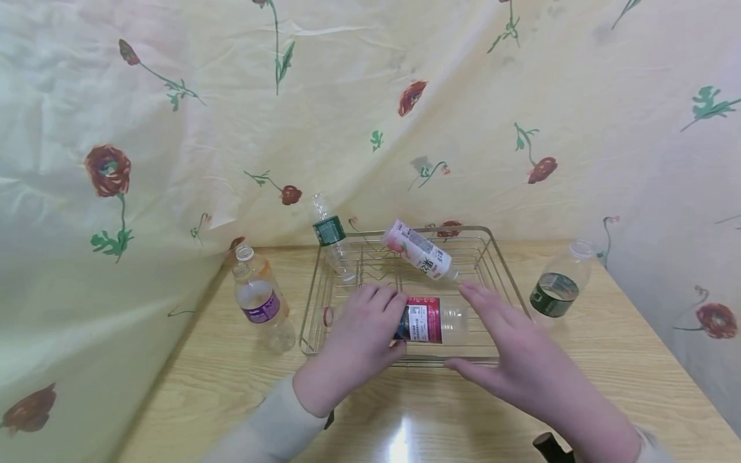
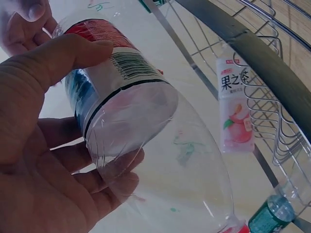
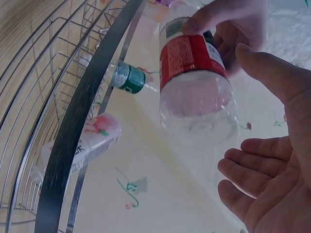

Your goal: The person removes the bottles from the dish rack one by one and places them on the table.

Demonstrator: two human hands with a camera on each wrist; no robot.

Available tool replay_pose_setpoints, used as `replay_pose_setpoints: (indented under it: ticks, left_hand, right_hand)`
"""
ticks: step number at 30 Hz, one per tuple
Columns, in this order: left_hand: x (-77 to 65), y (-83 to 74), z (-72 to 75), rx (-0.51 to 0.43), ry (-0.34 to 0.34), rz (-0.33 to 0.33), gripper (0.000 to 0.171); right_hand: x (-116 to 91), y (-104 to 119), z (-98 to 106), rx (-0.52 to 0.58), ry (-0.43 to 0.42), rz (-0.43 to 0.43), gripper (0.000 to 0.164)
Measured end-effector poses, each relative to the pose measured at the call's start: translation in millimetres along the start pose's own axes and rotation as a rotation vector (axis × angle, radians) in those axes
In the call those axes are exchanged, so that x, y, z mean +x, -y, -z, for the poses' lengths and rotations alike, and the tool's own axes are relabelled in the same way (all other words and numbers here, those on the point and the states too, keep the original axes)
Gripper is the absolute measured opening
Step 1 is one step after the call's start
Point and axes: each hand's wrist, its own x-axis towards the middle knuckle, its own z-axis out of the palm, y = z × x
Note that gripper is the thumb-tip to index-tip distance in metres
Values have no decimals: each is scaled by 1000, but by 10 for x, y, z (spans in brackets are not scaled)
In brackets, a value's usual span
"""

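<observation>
A large clear plastic bottle [image 1: 425,319] with a red, white and dark label lies sideways over the front of a wire basket [image 1: 471,227], its red cap to the left. My left hand [image 1: 365,328] grips it around the label; in the left wrist view the thumb presses the label [image 2: 127,65] and the fingers curl under the clear wall. Beside the bottle's base is my right hand [image 1: 509,341], thumb and fingers spread, holding nothing. In the right wrist view, its fingers [image 3: 257,170] show apart from the bottle [image 3: 194,58].
Inside the basket, a white-and-pink peach drink bottle [image 1: 422,251] lies slanted, and a green-labelled bottle [image 1: 330,231] leans at the back left. A purple-labelled bottle [image 1: 262,308] and an orange-tinted bottle [image 1: 264,269] stand left. Another green-labelled bottle [image 1: 554,294] stands right. Flowered cloth [image 1: 347,128] hangs behind.
</observation>
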Motion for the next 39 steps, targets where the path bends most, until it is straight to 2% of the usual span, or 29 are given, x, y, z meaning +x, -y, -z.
replay_pose_setpoints:
  ticks: [12,22,31,39]
  left_hand:
    - [41,-62,17,21,-31,-29,62]
    - [67,-125,24,117,-30,-17,62]
    - [77,-201,18,173,-52,-5,53]
    - [74,-263,-14,200,-89,-2,45]
  right_hand:
    - [76,14,-66,-29,21,67,94]
    - [142,73,-127,-55,-1,118,96]
    - [185,70,-190,-91,22,120,90]
    - [209,50,-251,-117,-3,161,80]
